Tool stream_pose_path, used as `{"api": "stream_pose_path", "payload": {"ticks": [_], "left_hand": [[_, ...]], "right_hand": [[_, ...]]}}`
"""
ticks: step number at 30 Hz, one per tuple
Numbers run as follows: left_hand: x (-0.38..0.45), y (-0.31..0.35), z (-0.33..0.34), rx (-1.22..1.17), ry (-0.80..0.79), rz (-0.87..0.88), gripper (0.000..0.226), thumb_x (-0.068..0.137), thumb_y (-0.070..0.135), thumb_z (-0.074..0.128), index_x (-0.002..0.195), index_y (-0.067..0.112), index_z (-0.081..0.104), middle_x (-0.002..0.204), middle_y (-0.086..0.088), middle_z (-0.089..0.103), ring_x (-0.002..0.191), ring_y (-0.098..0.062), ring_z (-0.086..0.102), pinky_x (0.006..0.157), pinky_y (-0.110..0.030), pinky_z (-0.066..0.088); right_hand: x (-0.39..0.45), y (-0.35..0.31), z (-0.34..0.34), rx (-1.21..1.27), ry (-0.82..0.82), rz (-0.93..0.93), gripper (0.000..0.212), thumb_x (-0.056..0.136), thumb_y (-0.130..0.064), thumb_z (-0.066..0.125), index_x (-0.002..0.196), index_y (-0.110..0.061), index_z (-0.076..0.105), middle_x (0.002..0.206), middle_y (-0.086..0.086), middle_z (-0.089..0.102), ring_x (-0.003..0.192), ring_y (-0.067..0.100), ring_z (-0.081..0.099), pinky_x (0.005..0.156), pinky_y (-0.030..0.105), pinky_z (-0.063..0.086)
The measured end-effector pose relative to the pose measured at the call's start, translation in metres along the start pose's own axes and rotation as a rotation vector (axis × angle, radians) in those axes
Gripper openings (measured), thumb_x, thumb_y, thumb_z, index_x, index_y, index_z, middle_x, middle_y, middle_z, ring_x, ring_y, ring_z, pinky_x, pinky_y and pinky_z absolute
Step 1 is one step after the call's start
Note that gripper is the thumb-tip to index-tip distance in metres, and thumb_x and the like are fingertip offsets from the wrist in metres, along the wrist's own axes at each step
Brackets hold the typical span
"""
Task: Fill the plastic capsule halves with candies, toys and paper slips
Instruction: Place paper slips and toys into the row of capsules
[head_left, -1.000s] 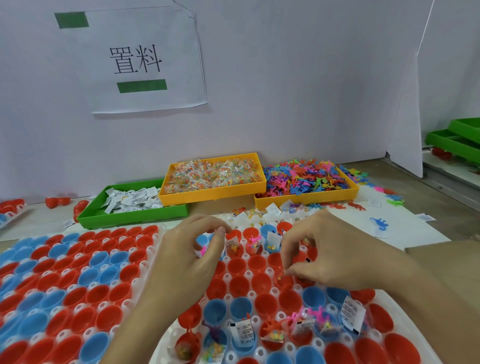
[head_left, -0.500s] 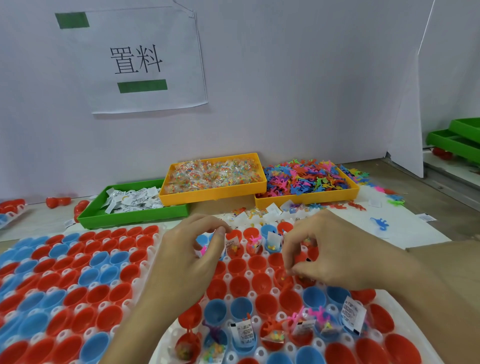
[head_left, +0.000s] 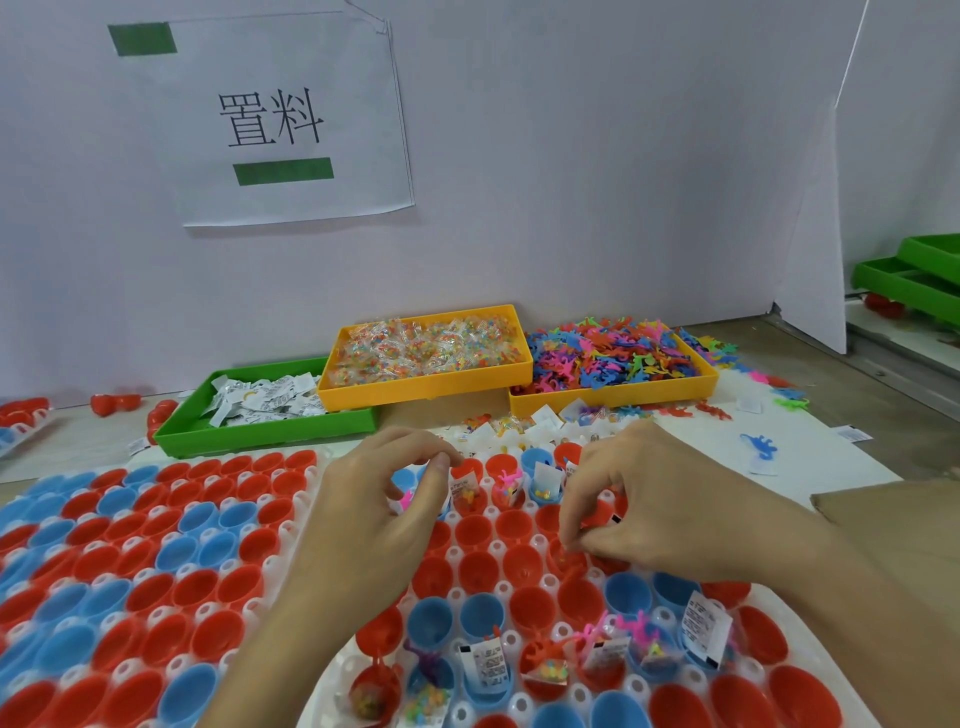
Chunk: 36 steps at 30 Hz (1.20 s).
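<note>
Capsule halves (head_left: 478, 566) in rows — both hands (head_left: 639, 514) curled above.

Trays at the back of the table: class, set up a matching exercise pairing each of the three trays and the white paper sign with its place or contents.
Column one:
1. green tray
2. middle yellow tray
3. right yellow tray
4. paper sign

Column two:
A. heaped with colourful plastic toys
B. taped to the wall
C. holds folded paper slips
D. holds clear packets of candies

Pairs: 1-C, 2-D, 3-A, 4-B
</note>
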<state>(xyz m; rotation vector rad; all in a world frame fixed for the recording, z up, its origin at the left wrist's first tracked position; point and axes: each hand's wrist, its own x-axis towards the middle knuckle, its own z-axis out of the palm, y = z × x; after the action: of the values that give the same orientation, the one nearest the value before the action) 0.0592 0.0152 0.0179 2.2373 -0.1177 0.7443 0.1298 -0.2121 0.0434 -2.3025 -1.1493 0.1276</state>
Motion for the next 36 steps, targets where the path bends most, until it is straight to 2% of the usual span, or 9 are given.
{"api": "stream_pose_path", "payload": {"ticks": [9,23,26,31,36], "left_hand": [[0.0002,0.0013,-0.0002,0.0,-0.004,-0.013,0.026,0.092,0.014,0.059,0.083,0.034,0.072,0.093,0.023,0.068,0.093,-0.003,0.063,0.066,-0.013,0.043],[0.0008,0.0023,-0.0003,-0.002,0.0,-0.023,0.029,0.092,0.008,0.061,0.08,0.031,0.073,0.091,0.02,0.068,0.09,-0.005,0.064,0.064,-0.015,0.042],[0.0007,0.0026,-0.0006,-0.001,0.0,-0.023,0.029,0.092,0.007,0.061,0.08,0.031,0.073,0.092,0.021,0.068,0.091,-0.005,0.063,0.064,-0.015,0.042],[0.0007,0.0027,-0.0007,-0.009,0.001,-0.028,0.028,0.092,0.009,0.06,0.08,0.031,0.073,0.092,0.02,0.068,0.091,-0.004,0.064,0.063,-0.018,0.044],[0.0006,0.0033,-0.0012,-0.008,0.009,-0.031,0.028,0.092,0.008,0.06,0.08,0.03,0.073,0.089,0.019,0.069,0.09,-0.005,0.063,0.061,-0.018,0.044]], "right_hand": [[0.0002,-0.0017,0.0013,0.068,-0.012,0.013,0.023,0.08,-0.008,0.077,0.077,-0.031,0.08,0.078,-0.024,0.071,0.081,-0.005,0.066,0.074,0.007,0.048],[0.0015,-0.003,0.0007,0.075,-0.029,0.038,0.023,0.077,-0.005,0.075,0.075,-0.027,0.081,0.073,-0.015,0.073,0.074,0.001,0.067,0.071,0.018,0.054],[0.0015,-0.0005,-0.0005,0.08,-0.033,0.031,0.023,0.078,-0.006,0.075,0.077,-0.028,0.08,0.075,-0.017,0.073,0.076,0.001,0.067,0.073,0.016,0.051],[0.0009,0.0038,0.0002,0.073,-0.024,0.031,0.02,0.085,-0.017,0.076,0.094,-0.036,0.078,0.084,-0.022,0.072,0.086,0.0,0.064,0.077,0.01,0.042],[-0.0008,0.0025,-0.004,0.094,-0.001,0.01,0.028,0.084,-0.009,0.071,0.084,-0.036,0.079,0.085,-0.024,0.072,0.086,0.004,0.065,0.07,0.009,0.043]]}}
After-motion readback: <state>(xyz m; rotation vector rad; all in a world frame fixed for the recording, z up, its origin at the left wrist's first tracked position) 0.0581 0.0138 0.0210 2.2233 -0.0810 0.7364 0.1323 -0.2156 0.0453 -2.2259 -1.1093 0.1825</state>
